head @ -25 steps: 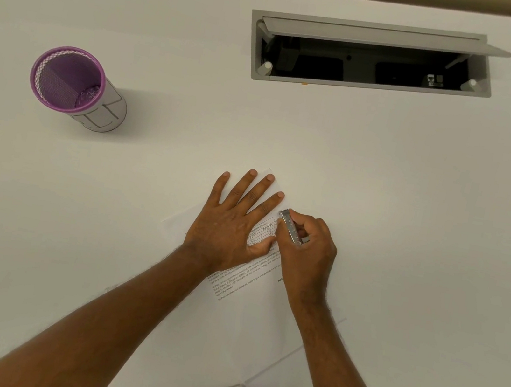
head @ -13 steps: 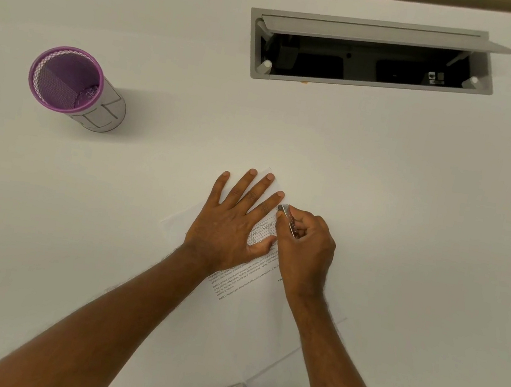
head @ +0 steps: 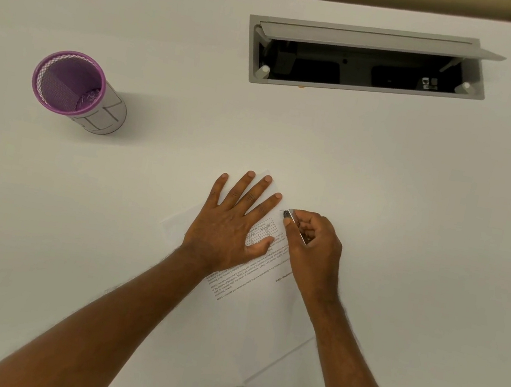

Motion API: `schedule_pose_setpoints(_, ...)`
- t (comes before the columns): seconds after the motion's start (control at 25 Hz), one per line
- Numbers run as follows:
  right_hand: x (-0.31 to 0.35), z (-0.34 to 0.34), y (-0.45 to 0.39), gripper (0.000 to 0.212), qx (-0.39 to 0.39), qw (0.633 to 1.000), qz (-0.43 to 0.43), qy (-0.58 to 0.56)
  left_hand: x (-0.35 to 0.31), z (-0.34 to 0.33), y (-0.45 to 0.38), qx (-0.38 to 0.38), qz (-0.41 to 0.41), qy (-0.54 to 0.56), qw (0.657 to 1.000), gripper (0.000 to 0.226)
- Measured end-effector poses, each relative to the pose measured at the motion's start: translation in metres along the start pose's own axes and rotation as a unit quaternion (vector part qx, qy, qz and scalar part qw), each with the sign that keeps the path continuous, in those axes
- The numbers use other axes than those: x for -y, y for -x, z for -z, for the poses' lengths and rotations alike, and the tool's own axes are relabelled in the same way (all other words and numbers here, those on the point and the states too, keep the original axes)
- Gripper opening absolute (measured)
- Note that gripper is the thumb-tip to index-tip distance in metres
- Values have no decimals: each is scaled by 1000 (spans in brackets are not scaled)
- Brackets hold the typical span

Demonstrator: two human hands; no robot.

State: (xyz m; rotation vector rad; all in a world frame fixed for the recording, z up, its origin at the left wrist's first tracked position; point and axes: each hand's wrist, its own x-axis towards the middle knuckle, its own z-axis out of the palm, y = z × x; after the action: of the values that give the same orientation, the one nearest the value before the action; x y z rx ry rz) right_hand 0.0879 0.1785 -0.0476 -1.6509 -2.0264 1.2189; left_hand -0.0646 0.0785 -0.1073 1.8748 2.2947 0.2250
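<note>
Where right hand (head: 315, 248) fingers curl round a small metal tool (head: 292, 216), its tip meets the printed sheet (head: 261, 314) at the right edge. Left hand (head: 232, 223): fingers straight, spread, pressing sheet flat, mid-desk (head: 410, 224). Purple mesh cup (head: 73, 87) far left; open cable hatch (head: 360, 92) far right.

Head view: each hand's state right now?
Left hand: open, flat, pressing the printed paper.
Right hand: closed on a small silver tool at the paper's edge.
</note>
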Motion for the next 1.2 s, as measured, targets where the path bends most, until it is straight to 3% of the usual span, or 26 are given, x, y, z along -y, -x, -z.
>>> schedule_pose_setpoints(0.2,-3,7,-3,22,-43,999,9,11,-1,3,0,10,2,-2,1000,82)
schedule_pose_setpoints(0.36,-10,19,-10,21,-96,988,74,101,-1,6,1,12,3,-2,1000,81)
schedule_pose_setpoints(0.64,-16,22,-13,33,-115,962,122,216,-1,5,1,12,-1,0,1000,82)
schedule_pose_setpoints(0.8,-6,18,-9,41,-104,941,127,296,-1,5,2,2,7,6,1000,86)
schedule_pose_setpoints(0.96,7,9,3,33,-74,941,170,282,-2,4,4,-13,13,20,1000,90)
schedule_pose_setpoints(1.08,13,2,12,44,0,962,99,256,-2,5,6,-24,17,31,999,90)
schedule_pose_setpoints(1.2,13,-2,16,63,42,959,48,276,-3,6,5,-17,21,37,999,91)
